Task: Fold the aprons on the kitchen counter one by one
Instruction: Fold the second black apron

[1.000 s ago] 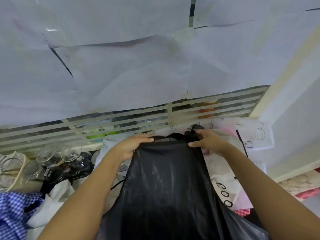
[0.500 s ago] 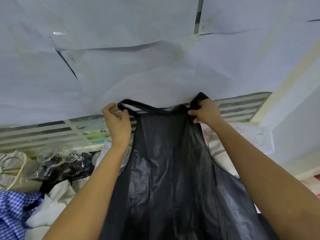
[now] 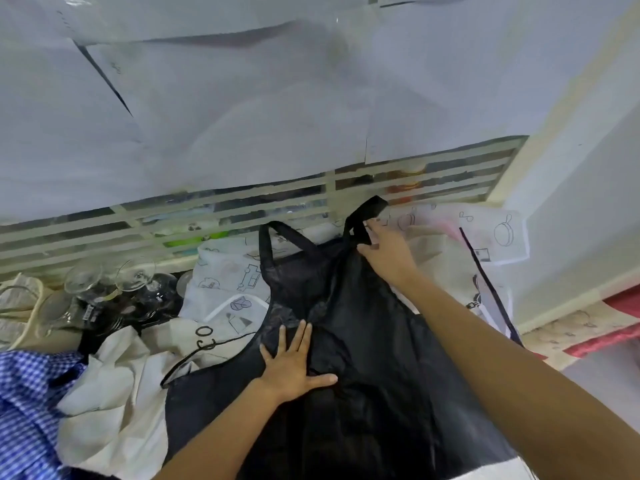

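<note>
Several printed aprons (image 3: 228,275) and glasses (image 3: 135,271) flank the black apron (image 3: 363,341); left hand (image 3: 294,368) lies flat, right hand (image 3: 384,251) pinches its strap (image 3: 367,209).

The left hand (image 3: 294,367) is seen bare, all five fingers uncovered. Behind its wrist the left forearm (image 3: 214,434) is shown uncovered as far as it can be followed. The right hand (image 3: 384,254) is likewise bare, and behind it the right forearm (image 3: 485,348) is left uncovered, smooth along its length.

Pale paper sheets (image 3: 242,98) over a slatted window (image 3: 242,209), white wall (image 3: 588,168) at right.
</note>
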`<state>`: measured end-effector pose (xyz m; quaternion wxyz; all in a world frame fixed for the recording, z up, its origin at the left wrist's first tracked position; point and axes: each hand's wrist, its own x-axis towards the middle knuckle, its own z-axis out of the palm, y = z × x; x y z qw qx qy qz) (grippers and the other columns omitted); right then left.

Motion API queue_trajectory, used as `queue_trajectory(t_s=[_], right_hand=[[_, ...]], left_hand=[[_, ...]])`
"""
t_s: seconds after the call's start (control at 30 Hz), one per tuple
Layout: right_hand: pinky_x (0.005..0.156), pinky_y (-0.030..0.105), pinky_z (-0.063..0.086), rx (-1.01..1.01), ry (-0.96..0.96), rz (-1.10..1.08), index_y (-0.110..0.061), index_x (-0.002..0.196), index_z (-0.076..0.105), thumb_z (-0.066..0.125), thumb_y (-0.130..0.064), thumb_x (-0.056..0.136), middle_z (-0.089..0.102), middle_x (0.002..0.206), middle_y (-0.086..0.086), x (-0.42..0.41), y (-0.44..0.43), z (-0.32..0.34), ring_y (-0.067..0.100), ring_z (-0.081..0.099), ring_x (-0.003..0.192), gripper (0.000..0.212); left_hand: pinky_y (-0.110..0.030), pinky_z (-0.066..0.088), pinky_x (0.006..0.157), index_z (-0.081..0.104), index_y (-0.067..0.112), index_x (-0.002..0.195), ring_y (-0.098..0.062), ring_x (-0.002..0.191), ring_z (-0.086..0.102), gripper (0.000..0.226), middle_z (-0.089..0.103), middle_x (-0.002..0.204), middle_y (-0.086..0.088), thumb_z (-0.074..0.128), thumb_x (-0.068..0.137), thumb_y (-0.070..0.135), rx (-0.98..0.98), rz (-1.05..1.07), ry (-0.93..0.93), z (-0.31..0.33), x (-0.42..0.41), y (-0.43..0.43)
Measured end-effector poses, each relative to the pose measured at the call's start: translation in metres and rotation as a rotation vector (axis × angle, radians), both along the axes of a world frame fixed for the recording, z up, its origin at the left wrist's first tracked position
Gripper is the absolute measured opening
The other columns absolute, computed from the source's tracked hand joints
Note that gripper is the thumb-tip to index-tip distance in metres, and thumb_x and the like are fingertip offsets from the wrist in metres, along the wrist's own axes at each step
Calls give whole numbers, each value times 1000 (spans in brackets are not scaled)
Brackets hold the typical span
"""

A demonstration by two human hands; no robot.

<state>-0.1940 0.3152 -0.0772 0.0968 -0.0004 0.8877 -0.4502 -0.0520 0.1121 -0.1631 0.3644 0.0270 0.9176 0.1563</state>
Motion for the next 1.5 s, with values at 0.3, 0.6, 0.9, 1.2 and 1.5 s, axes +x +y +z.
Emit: queue_trajectory(t_s=[0.3,0.6,0.9,1.2,1.5], right_hand=[[74,13,48,-61,51,-219,-27,90,62,70,-15,86,65,88,-9,208,67,-54,6,61,80,15],[118,40,-1,510,-147,314,-29,152,8,12,-87,71,-11,157,-6,309,77,-129,18,-16,143,101],[93,30,47,-93,-33,-528,-11,93,70,44,9,85,69,101,4,297,82,-113,18,61,95,33],[82,45,52,-259,-415,-736,0,126,45,70,12,66,56,116,14,318,138,-154,36,57,100,66],[60,25,40,-134,-684,-387,2,86,64,71,-4,77,65,81,12,330,141,-131,22,57,71,13]], left_hand=[[-67,-10,107,-18,23,151,-35,142,-26,122,-26,157,6,48,68,84,-98,121,112,-9,-2,-10],[-46,43,93,55,12,121,-32,112,53,42,55,121,-9,65,79,14,178,-21,903,0,87,33],[-70,3,108,-21,28,149,-22,145,-21,117,-36,147,12,-22,50,91,-152,-301,248,-43,167,36],[-70,-5,106,-19,32,150,-19,144,-24,108,-28,155,13,50,78,75,-51,-240,140,-26,133,27],[-71,-3,106,-18,32,150,-21,146,-17,124,-24,157,12,68,69,67,-152,-188,110,-14,90,13]])
